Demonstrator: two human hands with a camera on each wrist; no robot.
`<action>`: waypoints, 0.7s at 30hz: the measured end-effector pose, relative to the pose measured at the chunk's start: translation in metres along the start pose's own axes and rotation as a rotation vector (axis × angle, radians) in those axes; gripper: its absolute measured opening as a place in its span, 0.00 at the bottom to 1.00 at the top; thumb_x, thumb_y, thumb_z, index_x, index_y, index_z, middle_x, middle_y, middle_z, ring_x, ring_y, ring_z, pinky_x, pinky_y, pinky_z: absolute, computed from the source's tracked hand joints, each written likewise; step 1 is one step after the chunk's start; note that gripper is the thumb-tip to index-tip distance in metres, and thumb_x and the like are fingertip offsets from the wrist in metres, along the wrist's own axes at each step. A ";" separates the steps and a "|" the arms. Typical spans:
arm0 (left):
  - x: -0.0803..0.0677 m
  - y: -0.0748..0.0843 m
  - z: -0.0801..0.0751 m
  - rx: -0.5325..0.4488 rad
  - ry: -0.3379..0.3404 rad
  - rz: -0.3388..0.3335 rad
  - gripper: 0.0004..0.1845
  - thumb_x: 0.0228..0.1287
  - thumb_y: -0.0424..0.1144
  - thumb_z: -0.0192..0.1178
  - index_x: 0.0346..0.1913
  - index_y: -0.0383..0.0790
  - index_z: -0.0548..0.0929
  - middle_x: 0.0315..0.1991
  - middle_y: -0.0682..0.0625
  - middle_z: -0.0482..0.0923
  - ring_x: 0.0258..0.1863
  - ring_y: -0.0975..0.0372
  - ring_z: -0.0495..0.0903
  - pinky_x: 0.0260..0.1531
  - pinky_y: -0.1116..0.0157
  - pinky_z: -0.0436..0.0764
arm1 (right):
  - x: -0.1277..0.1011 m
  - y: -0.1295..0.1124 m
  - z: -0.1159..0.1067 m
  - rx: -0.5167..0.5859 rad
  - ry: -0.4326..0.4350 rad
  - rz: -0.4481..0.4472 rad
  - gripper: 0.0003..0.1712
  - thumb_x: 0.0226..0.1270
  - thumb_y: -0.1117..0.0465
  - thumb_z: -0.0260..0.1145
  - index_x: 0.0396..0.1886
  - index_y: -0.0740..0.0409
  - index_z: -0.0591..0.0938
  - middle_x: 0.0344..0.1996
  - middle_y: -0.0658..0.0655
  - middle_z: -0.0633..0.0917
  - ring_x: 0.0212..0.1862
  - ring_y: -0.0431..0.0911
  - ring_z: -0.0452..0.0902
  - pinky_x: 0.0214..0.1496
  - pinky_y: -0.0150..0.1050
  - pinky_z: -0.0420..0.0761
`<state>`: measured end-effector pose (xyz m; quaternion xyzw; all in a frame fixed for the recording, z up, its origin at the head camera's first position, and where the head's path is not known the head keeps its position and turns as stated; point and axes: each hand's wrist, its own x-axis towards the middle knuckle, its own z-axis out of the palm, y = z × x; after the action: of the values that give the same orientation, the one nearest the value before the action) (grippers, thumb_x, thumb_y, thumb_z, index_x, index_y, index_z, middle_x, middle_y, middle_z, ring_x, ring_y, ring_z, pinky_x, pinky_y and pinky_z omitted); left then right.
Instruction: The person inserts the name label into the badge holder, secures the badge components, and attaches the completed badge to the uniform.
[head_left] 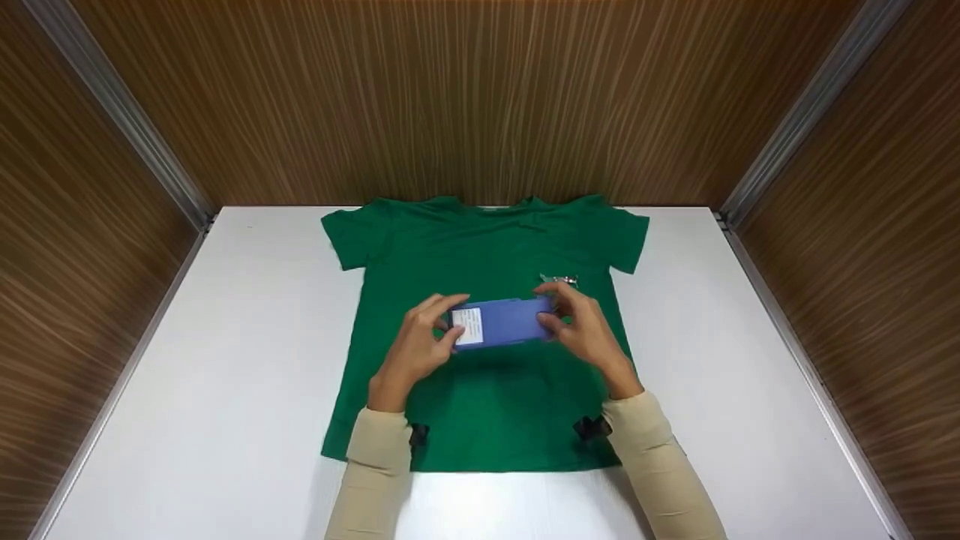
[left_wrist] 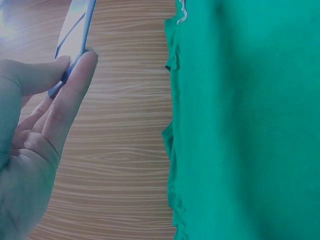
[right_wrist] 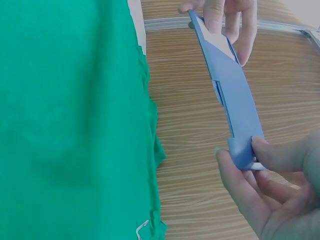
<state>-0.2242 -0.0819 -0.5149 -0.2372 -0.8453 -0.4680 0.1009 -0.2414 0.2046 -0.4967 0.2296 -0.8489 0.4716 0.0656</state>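
Note:
A flat blue case [head_left: 511,321] with a white printed label [head_left: 469,325] is held up above a spread green T-shirt [head_left: 480,412]. My left hand [head_left: 418,339] pinches its labelled end between thumb and fingers. At the opposite end my right hand [head_left: 591,328] grips it the same way. In the right wrist view the case [right_wrist: 234,95] hangs at a slant between both hands, with a narrow flap or notch along one long edge. The left wrist view shows the case [left_wrist: 75,35] nearly edge-on. What is inside it cannot be seen.
A small shiny silvery item [head_left: 564,280] lies on the shirt's upper right, just beyond my right hand; its kind is unclear. The shirt lies on a white table [head_left: 247,360]. Wood-grain panels [head_left: 480,97] with metal corner rails [head_left: 817,105] stand at the back and both sides.

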 end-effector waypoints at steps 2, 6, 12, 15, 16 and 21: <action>0.000 0.000 0.000 -0.003 0.006 -0.010 0.21 0.71 0.29 0.64 0.65 0.39 0.80 0.56 0.40 0.81 0.36 0.57 0.84 0.34 0.61 0.87 | 0.000 0.001 0.000 -0.002 0.020 0.005 0.19 0.70 0.71 0.67 0.59 0.61 0.81 0.38 0.63 0.87 0.37 0.51 0.86 0.38 0.43 0.85; 0.001 0.001 0.000 -0.006 0.018 -0.021 0.19 0.71 0.29 0.63 0.63 0.37 0.81 0.55 0.41 0.81 0.38 0.57 0.84 0.31 0.69 0.85 | 0.001 0.000 -0.001 -0.011 0.039 0.014 0.18 0.70 0.72 0.68 0.58 0.62 0.82 0.39 0.64 0.88 0.37 0.53 0.87 0.40 0.47 0.87; 0.000 0.002 -0.002 -0.003 0.027 -0.021 0.19 0.72 0.29 0.63 0.63 0.36 0.81 0.55 0.41 0.81 0.39 0.56 0.84 0.30 0.69 0.85 | 0.002 -0.001 -0.001 -0.009 0.042 0.023 0.17 0.70 0.71 0.68 0.58 0.64 0.82 0.38 0.65 0.88 0.37 0.54 0.88 0.36 0.41 0.89; 0.001 0.003 -0.002 0.000 0.026 -0.025 0.19 0.72 0.30 0.63 0.63 0.36 0.81 0.55 0.41 0.81 0.39 0.56 0.84 0.30 0.69 0.85 | 0.002 -0.002 -0.001 -0.003 0.044 0.020 0.17 0.70 0.71 0.68 0.57 0.64 0.82 0.38 0.65 0.88 0.37 0.54 0.88 0.34 0.39 0.88; 0.001 0.003 -0.002 0.001 0.026 -0.024 0.19 0.72 0.29 0.63 0.63 0.35 0.81 0.54 0.41 0.81 0.39 0.56 0.84 0.30 0.69 0.85 | 0.002 -0.002 -0.001 -0.002 0.046 0.017 0.17 0.69 0.72 0.68 0.57 0.64 0.82 0.38 0.65 0.88 0.37 0.54 0.88 0.35 0.39 0.88; 0.000 0.003 -0.003 0.010 0.020 -0.026 0.19 0.72 0.29 0.63 0.64 0.36 0.81 0.54 0.41 0.81 0.39 0.56 0.84 0.31 0.69 0.84 | 0.001 -0.004 0.000 -0.005 0.062 0.015 0.17 0.67 0.72 0.70 0.55 0.62 0.84 0.38 0.64 0.88 0.37 0.52 0.87 0.35 0.39 0.86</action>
<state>-0.2231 -0.0831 -0.5110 -0.2209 -0.8497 -0.4673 0.1042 -0.2409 0.2024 -0.4937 0.2081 -0.8493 0.4769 0.0890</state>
